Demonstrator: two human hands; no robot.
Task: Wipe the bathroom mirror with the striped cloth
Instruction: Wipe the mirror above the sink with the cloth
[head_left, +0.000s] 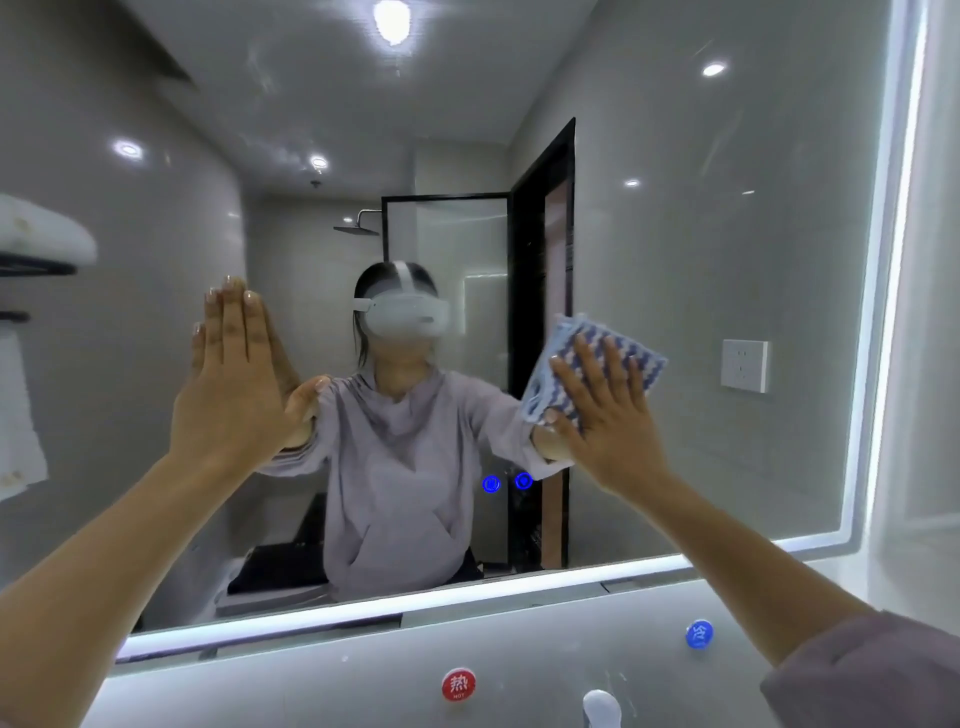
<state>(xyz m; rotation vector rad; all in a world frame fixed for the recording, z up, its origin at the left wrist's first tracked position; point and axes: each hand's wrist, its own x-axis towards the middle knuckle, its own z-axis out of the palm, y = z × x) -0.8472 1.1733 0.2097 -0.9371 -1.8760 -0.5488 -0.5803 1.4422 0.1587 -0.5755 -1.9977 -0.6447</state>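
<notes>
Bathroom walls show in the mirror (701, 260) ahead. Our right hand (608, 415) presses the cloth (605, 332) flat to it, fingers straight; our left hand (234, 374) lies flat, bare, on the glass and may smudge it, we judge.

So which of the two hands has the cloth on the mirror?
The right hand, fingers spread flat on the striped cloth against the mirror. The left hand lies bare on the glass, with no cloth.

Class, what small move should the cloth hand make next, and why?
Probably slide the right hand with the striped cloth sideways across the mirror: its straight fingers press the cloth flat on the glass, while the left hand rests flat there.
</notes>
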